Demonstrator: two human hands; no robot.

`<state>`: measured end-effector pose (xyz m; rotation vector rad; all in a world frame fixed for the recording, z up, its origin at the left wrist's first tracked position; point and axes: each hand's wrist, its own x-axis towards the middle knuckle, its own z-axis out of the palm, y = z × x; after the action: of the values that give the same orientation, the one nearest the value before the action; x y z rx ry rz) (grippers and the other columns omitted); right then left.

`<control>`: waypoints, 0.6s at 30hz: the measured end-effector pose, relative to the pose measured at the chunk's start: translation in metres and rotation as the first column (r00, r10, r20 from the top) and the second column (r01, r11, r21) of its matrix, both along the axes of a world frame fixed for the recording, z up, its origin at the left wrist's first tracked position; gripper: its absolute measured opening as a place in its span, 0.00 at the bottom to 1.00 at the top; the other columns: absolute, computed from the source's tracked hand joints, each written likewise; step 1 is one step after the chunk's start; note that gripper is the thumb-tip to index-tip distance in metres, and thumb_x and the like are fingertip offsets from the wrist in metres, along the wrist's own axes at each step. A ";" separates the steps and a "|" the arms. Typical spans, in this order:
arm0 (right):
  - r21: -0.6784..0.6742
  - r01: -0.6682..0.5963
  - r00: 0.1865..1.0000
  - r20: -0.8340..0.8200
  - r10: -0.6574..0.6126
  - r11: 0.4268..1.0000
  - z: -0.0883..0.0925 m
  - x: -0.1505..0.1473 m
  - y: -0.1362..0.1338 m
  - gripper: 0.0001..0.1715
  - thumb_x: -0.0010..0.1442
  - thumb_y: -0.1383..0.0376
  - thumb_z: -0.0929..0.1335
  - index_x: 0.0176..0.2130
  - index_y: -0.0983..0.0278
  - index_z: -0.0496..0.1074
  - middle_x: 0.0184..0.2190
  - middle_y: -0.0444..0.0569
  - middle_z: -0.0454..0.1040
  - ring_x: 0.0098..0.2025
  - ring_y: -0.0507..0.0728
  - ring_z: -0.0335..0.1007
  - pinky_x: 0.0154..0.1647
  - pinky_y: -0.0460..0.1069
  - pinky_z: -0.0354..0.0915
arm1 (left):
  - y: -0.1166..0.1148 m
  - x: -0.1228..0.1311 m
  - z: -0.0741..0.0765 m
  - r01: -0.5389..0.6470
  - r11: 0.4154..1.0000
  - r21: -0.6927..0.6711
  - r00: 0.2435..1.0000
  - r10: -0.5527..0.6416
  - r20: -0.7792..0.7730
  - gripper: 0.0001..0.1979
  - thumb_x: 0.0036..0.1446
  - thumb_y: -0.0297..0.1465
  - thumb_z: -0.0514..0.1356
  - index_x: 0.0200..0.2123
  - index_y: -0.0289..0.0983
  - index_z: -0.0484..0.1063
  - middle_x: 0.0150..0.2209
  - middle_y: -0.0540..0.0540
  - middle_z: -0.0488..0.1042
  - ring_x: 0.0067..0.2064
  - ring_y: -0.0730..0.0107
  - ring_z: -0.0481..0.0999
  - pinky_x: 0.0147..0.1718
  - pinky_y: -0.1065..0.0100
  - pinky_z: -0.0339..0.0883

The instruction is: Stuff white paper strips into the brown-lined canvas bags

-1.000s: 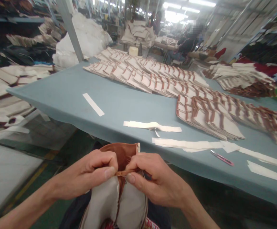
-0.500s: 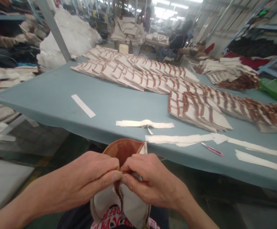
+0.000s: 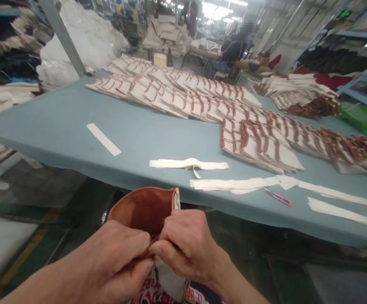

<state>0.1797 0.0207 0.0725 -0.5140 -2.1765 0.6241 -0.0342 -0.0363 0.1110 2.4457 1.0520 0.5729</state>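
A sewn piece (image 3: 139, 209), brown inside and off-white outside, is held over my lap just off the table's near edge. Its rounded brown opening faces up and away from me. My left hand (image 3: 120, 253) pinches its edge between thumb and curled fingers. Close beside it, thumb against the same edge, my right hand (image 3: 185, 247) grips the piece. The fingers hide most of the gripped part. Beyond the hands, off-white strips (image 3: 188, 164) lie on the table, one of them curled. To the right is a pink-handled thread snipper (image 3: 278, 196).
The blue-covered table (image 3: 60, 122) stretches across in front of me. Rows of off-white pieces with brown edging (image 3: 171, 95) lie over its far side. A single white strip (image 3: 103, 139) rests on the left. A person (image 3: 232, 50) sits in the background, near a green bag (image 3: 359, 118).
Both hands have moved slightly down, the left one also to the left. The sewn piece has tilted left, so more of its brown inside shows. The view has shifted a little.
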 end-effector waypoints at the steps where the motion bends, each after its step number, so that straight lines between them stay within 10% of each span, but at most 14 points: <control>1: 0.046 0.036 0.999 -0.007 -0.036 0.998 -0.007 -0.003 0.001 0.32 0.84 0.55 0.59 0.26 0.58 0.62 0.20 0.43 0.69 0.23 0.53 0.59 0.29 0.52 0.54 | -0.005 0.001 -0.007 -0.024 0.998 -0.056 0.999 0.026 0.040 0.13 0.66 0.22 0.48 0.29 0.43 0.57 0.20 0.57 0.66 0.20 0.74 0.62 0.22 0.64 0.52; 9: 0.099 0.198 0.974 -0.132 -0.185 0.975 -0.051 -0.022 -0.013 0.36 0.85 0.51 0.52 0.26 0.58 0.59 0.18 0.43 0.66 0.21 0.54 0.57 0.30 0.55 0.50 | -0.042 0.030 -0.075 -0.117 0.910 -0.398 0.846 0.301 0.440 0.27 0.77 0.46 0.46 0.25 0.42 0.60 0.18 0.50 0.68 0.21 0.70 0.66 0.23 0.67 0.55; 18: -0.101 0.034 0.999 -0.009 -0.036 0.994 -0.008 0.010 0.046 0.44 0.82 0.37 0.47 0.26 0.57 0.63 0.22 0.46 0.70 0.30 0.58 0.69 0.40 0.55 0.66 | -0.029 -0.019 -0.033 -0.113 0.905 -0.410 0.925 0.246 0.290 0.25 0.78 0.43 0.52 0.26 0.42 0.66 0.22 0.52 0.72 0.25 0.70 0.70 0.28 0.67 0.60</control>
<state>0.1899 0.0663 0.0641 -0.5994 -2.1295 0.7185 -0.0532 -0.0651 0.0780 1.8402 1.1304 0.7327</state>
